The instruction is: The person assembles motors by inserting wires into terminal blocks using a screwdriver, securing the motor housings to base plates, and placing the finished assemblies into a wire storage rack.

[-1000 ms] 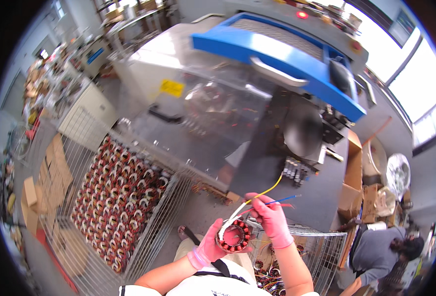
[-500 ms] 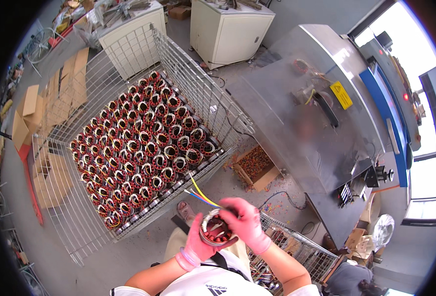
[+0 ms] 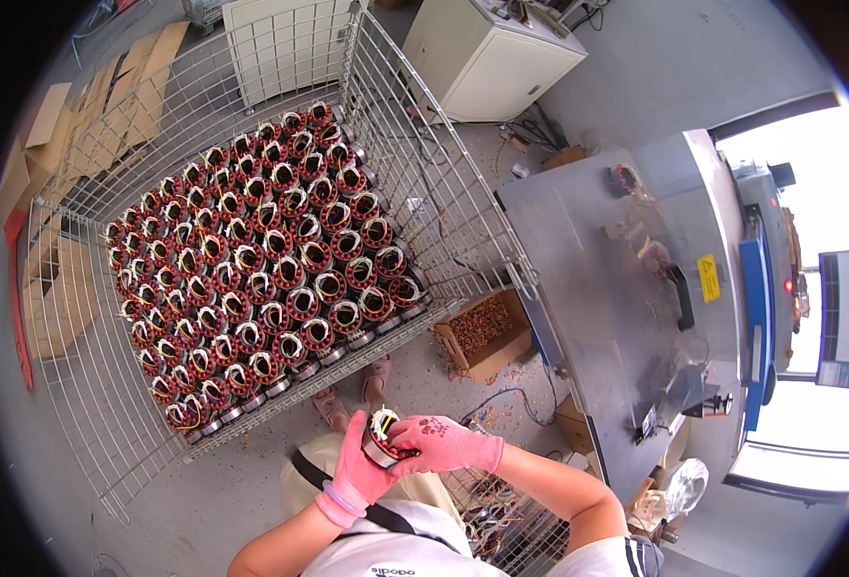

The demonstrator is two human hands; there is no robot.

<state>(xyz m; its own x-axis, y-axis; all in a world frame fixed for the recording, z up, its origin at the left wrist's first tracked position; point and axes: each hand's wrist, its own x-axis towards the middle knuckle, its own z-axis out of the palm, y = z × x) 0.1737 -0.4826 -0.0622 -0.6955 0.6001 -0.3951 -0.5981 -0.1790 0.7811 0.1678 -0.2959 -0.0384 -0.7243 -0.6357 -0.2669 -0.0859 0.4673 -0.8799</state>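
Note:
A motor stator, a metal ring with red inner teeth and white lacing, is held in front of my body between both pink-gloved hands. My left hand wraps around its left side. My right hand closes on its right side, fingers at the ring's edge. A short bit of yellow and dark wire shows at the opening; my fingers hide the rest. Ahead and to the left, rows of similar stators stand packed in a large wire cage, their leads curled in their openings.
To the right stands a machine with a clear cover and a yellow label. An open cardboard box of small coloured bits sits on the floor beside it. Another wire basket is close by my right arm. A white cabinet stands behind.
The long yellow, blue and red leads that stuck out of the stator no longer extend past it. Both hands have shifted slightly left with the stator tilted, and the view has turned.

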